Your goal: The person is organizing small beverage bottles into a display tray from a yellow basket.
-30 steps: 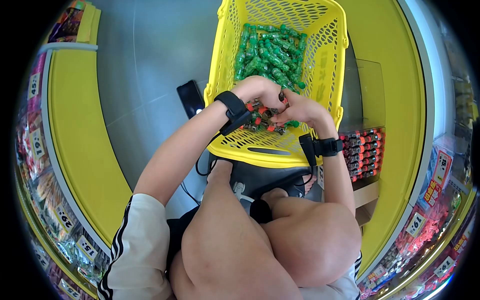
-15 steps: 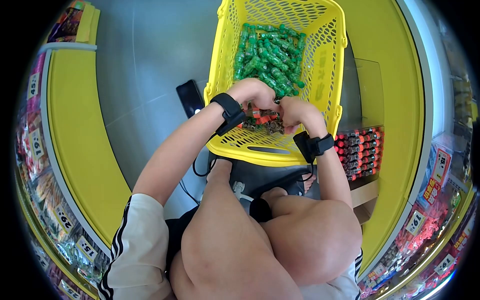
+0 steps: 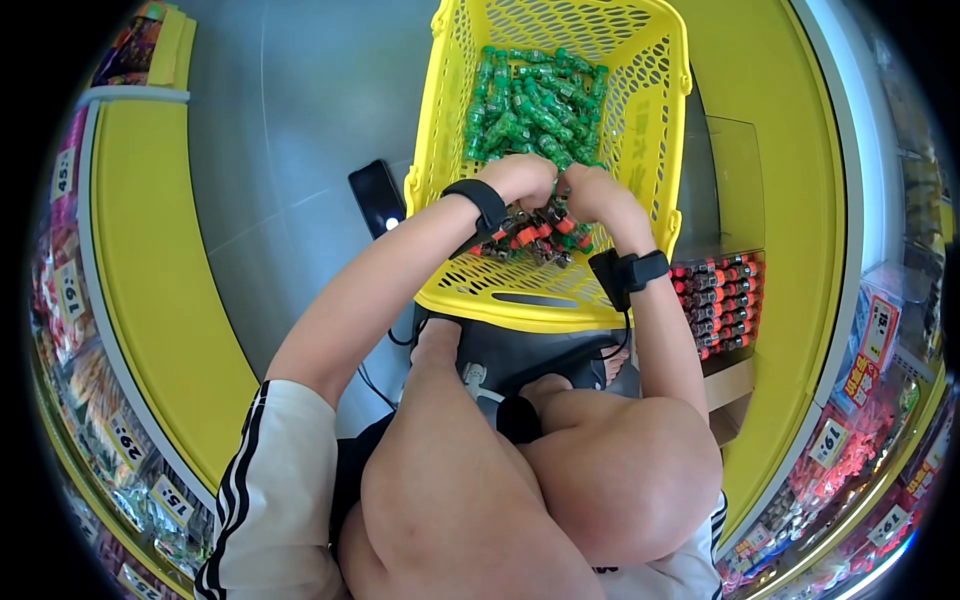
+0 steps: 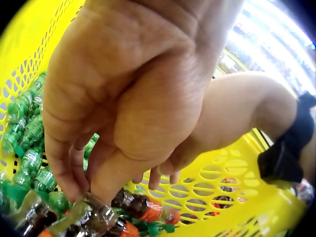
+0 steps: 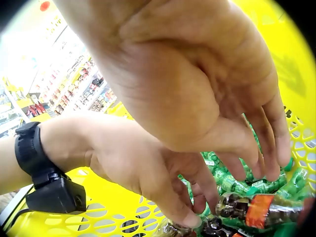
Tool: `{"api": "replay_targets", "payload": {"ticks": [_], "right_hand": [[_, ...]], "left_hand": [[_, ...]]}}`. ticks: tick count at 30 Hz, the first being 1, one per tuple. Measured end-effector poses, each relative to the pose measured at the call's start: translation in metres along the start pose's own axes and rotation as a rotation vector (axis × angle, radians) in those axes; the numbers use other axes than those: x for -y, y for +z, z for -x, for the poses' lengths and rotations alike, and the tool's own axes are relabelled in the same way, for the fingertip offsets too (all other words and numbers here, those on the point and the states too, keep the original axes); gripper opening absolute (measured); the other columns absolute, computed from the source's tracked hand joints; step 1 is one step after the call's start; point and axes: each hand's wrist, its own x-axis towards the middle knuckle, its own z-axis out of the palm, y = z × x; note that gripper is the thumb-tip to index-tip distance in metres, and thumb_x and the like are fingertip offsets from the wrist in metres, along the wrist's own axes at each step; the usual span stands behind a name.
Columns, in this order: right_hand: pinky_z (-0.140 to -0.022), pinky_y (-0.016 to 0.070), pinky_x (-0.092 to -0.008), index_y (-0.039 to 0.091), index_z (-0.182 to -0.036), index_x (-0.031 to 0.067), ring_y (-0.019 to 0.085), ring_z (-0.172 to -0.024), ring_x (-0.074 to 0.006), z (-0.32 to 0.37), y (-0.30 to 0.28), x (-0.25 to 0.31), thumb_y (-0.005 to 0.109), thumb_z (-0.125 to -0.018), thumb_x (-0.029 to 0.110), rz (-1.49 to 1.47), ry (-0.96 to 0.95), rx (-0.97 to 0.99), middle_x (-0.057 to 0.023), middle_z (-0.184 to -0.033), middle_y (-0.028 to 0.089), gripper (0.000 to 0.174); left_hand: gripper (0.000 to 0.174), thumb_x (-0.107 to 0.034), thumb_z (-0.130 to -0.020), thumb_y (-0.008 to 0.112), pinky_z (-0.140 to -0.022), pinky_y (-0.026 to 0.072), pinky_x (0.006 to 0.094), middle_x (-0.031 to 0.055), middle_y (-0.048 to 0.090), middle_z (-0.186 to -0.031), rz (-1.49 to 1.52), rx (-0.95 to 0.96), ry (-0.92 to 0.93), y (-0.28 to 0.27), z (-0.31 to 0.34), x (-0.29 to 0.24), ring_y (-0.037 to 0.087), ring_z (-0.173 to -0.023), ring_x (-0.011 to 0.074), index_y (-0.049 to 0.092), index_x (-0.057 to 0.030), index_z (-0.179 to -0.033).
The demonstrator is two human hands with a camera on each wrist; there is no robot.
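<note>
Both of my hands are inside the yellow basket (image 3: 650,200), close together over small plastic bottles. Thumb and fingers of my left hand (image 3: 520,180) meet on a small brown bottle (image 4: 89,217) in the left wrist view. My right hand (image 3: 598,193) hangs beside it with loosely bent fingers (image 5: 269,128); nothing shows in its grasp. Small brown bottles (image 3: 530,238) with orange-red bands lie at the basket's near end. One banded brown bottle (image 5: 259,210) lies below the right hand. Green bottles (image 3: 540,105) fill the far part.
A clear bin (image 3: 718,305) of more brown bottles stands right of the basket. A black phone (image 3: 377,198) lies on the grey floor (image 3: 290,130) to the left. Shelves with packaged goods and price tags line both sides. My knees (image 3: 620,480) are close below the basket.
My right hand has drawn up and away from the brown bottles, its fingers less spread. My left hand has turned and shifted slightly right. More of the brown bottles shows below the hands.
</note>
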Motion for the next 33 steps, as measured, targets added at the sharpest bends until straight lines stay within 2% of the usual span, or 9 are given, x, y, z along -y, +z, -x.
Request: {"api": "replay_targets", "payload": {"ticks": [4, 7, 9, 13, 19, 21, 25, 31, 33], "right_hand": [[-0.094, 0.0632, -0.0518, 0.076, -0.114, -0.0041, 0.075, -0.115, -0.0453, -0.026, 0.007, -0.011, 0.075, -0.086, 0.003, 0.006, 0.084, 0.050, -0.0315, -0.121, 0.076, 0.030], [-0.093, 0.0632, -0.0521, 0.077, -0.116, -0.0052, 0.075, -0.116, -0.0455, -0.040, 0.014, -0.021, 0.074, -0.087, 0.005, 0.050, 0.106, 0.079, -0.0315, -0.123, 0.075, 0.031], [-0.093, 0.0631, -0.0518, 0.077, -0.119, -0.0059, 0.075, -0.117, -0.0455, -0.045, 0.016, -0.023, 0.073, -0.087, 0.006, 0.096, 0.164, 0.139, -0.0317, -0.126, 0.075, 0.034], [-0.090, 0.0638, -0.0508, 0.078, -0.119, -0.0060, 0.077, -0.111, -0.0438, -0.061, 0.031, -0.035, 0.072, -0.087, 0.008, 0.069, 0.199, 0.148, -0.0297, -0.125, 0.076, 0.035], [-0.082, 0.0633, -0.0481, 0.077, -0.121, -0.0063, 0.080, -0.097, -0.0395, -0.056, 0.033, -0.031, 0.062, -0.098, 0.025, -0.056, 0.217, 0.256, -0.0243, -0.122, 0.079, 0.041], [-0.102, 0.0559, -0.0520, 0.072, -0.138, 0.0000, 0.074, -0.120, -0.0417, -0.051, 0.026, -0.026, 0.055, -0.110, 0.051, -0.139, 0.293, 0.391, -0.0217, -0.142, 0.072, 0.060], [-0.099, 0.0563, -0.0511, 0.072, -0.137, 0.0007, 0.075, -0.117, -0.0400, -0.055, 0.026, -0.027, 0.057, -0.110, 0.050, -0.114, 0.279, 0.431, -0.0201, -0.142, 0.073, 0.058], [-0.098, 0.0563, -0.0522, 0.071, -0.137, -0.0004, 0.077, -0.107, -0.0409, -0.066, 0.044, -0.036, 0.065, -0.107, 0.046, -0.039, 0.197, 0.284, -0.0220, -0.137, 0.074, 0.056], [-0.094, 0.0578, -0.0525, 0.072, -0.134, -0.0017, 0.077, -0.104, -0.0419, -0.067, 0.044, -0.037, 0.071, -0.104, 0.043, -0.077, 0.226, 0.278, -0.0240, -0.134, 0.074, 0.054]], "left_hand": [[0.046, -0.017, -0.083, 0.087, -0.088, 0.0613, 0.0497, 0.0252, 0.077, -0.125, 0.018, -0.013, 0.063, 0.000, -0.009, 0.003, 0.075, -0.111, 0.0416, 0.076, 0.0023, -0.124], [0.045, -0.017, -0.089, 0.078, -0.090, 0.0596, 0.0506, 0.0259, 0.076, -0.129, -0.056, 0.054, 0.048, 0.002, -0.020, 0.005, 0.074, -0.116, 0.0422, 0.074, 0.0026, -0.129], [0.040, -0.008, -0.089, 0.068, -0.085, 0.0603, 0.0519, 0.0237, 0.077, -0.127, 0.129, 0.002, 0.000, 0.009, -0.029, 0.013, 0.076, -0.109, 0.0412, 0.078, -0.0013, -0.128], [0.042, -0.012, -0.092, 0.058, -0.086, 0.0595, 0.0514, 0.0239, 0.077, -0.127, 0.182, -0.012, 0.029, 0.013, -0.028, 0.019, 0.075, -0.108, 0.0418, 0.078, -0.0016, -0.128], [0.045, -0.017, -0.092, 0.056, -0.089, 0.0585, 0.0481, 0.0267, 0.075, -0.129, 0.120, -0.007, 0.078, 0.024, -0.032, 0.024, 0.074, -0.112, 0.0426, 0.076, 0.0014, -0.128], [0.045, -0.017, -0.091, 0.055, -0.089, 0.0585, 0.0485, 0.0284, 0.075, -0.128, 0.158, -0.023, 0.112, 0.024, -0.028, 0.025, 0.074, -0.111, 0.0433, 0.077, 0.0025, -0.126], [0.045, -0.015, -0.089, 0.055, -0.088, 0.0583, 0.0484, 0.0289, 0.076, -0.123, 0.185, 0.058, 0.064, 0.018, -0.023, 0.021, 0.074, -0.110, 0.0438, 0.078, 0.0025, -0.123], [0.038, -0.011, -0.088, 0.055, -0.079, 0.0569, 0.0475, 0.0237, 0.078, -0.106, 0.162, -0.043, 0.109, 0.027, -0.030, 0.027, 0.074, -0.092, 0.0402, 0.080, 0.0028, -0.114], [0.032, -0.010, -0.088, 0.055, -0.074, 0.0553, 0.0464, 0.0208, 0.077, -0.096, 0.356, 0.117, -0.019, 0.023, -0.032, 0.024, 0.071, -0.081, 0.0379, 0.078, 0.0032, -0.104]]}}
